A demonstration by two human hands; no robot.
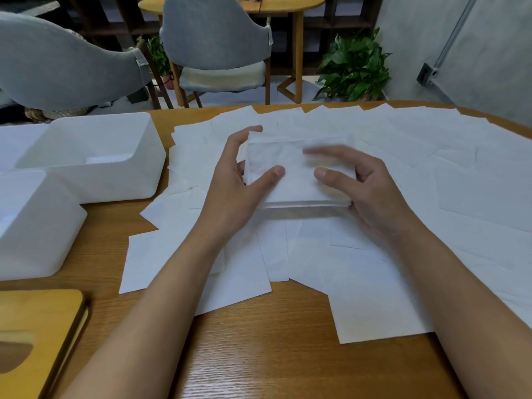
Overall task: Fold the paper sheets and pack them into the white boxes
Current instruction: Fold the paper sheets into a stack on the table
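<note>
A stack of folded white paper (296, 180) is held a little above the table's middle. My left hand (239, 185) grips its left edge, thumb on top. My right hand (368, 191) grips its right edge, fingers blurred across the top. Several loose white paper sheets (374, 298) lie spread over the wooden table (259, 355) beneath and around the stack. Two open white boxes stand at the left: a far box (95, 180) with something white at its bottom, and a near box (34, 234), cut by the frame's left edge.
A wooden lid with an oval slot (34, 338) lies at the near left corner. Beyond the table's far edge stand two grey chairs (216, 38), a potted plant (354, 67) and another wooden table.
</note>
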